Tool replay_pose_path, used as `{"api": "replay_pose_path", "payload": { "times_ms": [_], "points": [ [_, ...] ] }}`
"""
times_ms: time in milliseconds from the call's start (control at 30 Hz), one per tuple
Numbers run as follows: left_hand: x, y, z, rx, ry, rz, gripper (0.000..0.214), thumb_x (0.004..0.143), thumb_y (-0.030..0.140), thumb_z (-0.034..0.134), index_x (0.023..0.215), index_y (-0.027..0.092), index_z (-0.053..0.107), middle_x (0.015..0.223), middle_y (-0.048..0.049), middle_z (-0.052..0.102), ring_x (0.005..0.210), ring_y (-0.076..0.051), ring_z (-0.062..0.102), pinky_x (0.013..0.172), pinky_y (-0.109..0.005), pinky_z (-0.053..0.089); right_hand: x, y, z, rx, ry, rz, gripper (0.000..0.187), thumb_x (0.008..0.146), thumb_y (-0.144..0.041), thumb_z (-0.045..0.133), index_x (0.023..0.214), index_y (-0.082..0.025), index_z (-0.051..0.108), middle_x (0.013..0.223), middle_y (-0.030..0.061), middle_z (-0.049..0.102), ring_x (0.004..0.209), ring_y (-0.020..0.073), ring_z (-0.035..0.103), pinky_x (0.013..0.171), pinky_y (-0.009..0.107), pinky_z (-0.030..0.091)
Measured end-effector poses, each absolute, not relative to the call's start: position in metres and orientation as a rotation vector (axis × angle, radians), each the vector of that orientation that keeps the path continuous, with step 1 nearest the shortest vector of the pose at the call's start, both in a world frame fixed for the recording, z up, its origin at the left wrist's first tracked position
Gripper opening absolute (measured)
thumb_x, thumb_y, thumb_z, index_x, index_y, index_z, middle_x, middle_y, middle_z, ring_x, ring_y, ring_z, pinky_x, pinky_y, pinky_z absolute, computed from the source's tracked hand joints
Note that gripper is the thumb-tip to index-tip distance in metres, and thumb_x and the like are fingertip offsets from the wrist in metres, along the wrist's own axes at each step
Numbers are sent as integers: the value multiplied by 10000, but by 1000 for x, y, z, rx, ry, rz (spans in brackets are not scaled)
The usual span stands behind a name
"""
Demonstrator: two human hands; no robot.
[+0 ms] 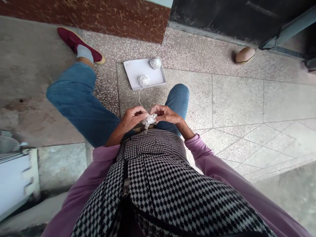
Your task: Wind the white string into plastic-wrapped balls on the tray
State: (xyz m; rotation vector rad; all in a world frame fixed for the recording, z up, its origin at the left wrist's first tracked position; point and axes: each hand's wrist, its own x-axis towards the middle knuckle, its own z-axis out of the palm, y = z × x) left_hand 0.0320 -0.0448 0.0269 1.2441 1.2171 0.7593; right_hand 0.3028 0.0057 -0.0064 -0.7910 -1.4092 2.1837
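Observation:
My left hand (133, 118) and my right hand (166, 114) meet in front of my waist, fingers pinched on a small bunched piece of white yarn work (148, 121). Its stitches are too small to make out, and whether a hook or needle is between the fingers cannot be seen. From the hands a thin strand of yarn (140, 98) runs up to a white yarn ball (143, 80) lying in a shallow white tray (133, 70) on the floor. A second white yarn ball (155, 63) sits at the tray's far right corner.
My knees in blue jeans (76, 95) flank the tray. On the speckled tile floor (237, 102) at the right lies a tan rounded object (245, 55) with a dark band. A red-brown wall base (118, 16) runs behind. White boxy things (17, 184) stand at lower left.

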Motion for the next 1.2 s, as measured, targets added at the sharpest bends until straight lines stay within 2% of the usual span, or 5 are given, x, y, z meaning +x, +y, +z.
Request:
{"api": "replay_pose_path", "payload": {
  "times_ms": [333,567,800,1000,1200],
  "points": [
    [36,-45,30,1054,1232,820,504,829,638,1047,765,248,735,735,-20,714,702,-200,632,672,-319,511,290,-7,19,-1073,-1282,1954,756,787,-767,1222,1148,-240,816,1073,43,827,952,210,740,860,336,689],
    [42,-49,26,924,1257,917,534,838,633,1087,790,251,717,787,-46,746,758,-221,700,710,-344,576,280,-19,43,-1233,-1606,1677,811,739,-679,1280,1299,-229,905,1558,185,868,1386,387,776,1190,535,724],
    [44,-52,27,766,1200,935,596,752,657,1137,809,237,718,803,-40,762,757,-216,732,723,-334,615,286,-12,53,-1196,-1624,1725,640,856,-605,1253,1296,-273,927,1339,108,863,1160,312,772,1007,441,728],
    [42,-52,20,668,1153,977,654,720,705,1161,859,241,721,859,-42,761,827,-228,759,784,-360,686,282,-12,55,-1189,-1821,1611,508,936,-543,1201,1278,-280,934,1330,125,848,1293,374,772,1252,561,678],
    [39,-51,13,705,1130,965,644,815,710,1112,856,250,662,811,-14,680,775,-199,685,741,-344,648,275,-19,48,-1168,-1831,1579,468,947,-533,1213,1291,-339,962,1389,119,871,1379,425,778,1293,588,683]
  ]
}}
